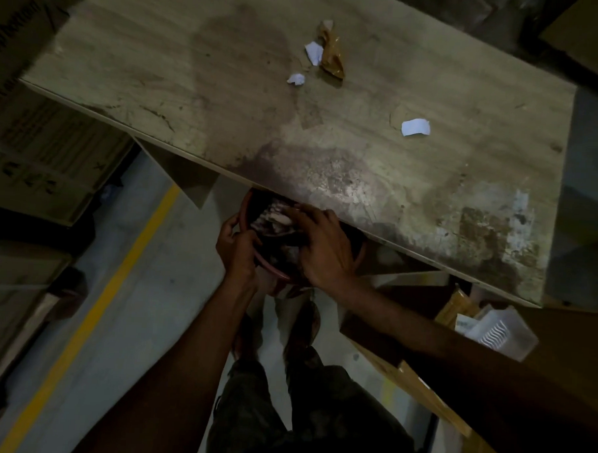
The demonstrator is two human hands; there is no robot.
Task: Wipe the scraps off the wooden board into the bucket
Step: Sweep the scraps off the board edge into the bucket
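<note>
Left hand: gripping the rim of the bucket, fingers curled round it, holding it just under the near edge of the tabletop.
Right hand: reaching over the bucket's mouth, fingers spread, touching the crumpled paper inside.
Bucket: carrying that paper, looking partly filled.
Left to clear: brown wad, two white bits beside it, and a white slip apart, all lying far up the tabletop.
Doing it well: keeping the rim tight under the edge, sweeping flat-handed toward it.

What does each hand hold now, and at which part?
The left hand grips the bucket by its rim. The right hand lies with spread fingers over the bucket's mouth, holding nothing visible.
</note>
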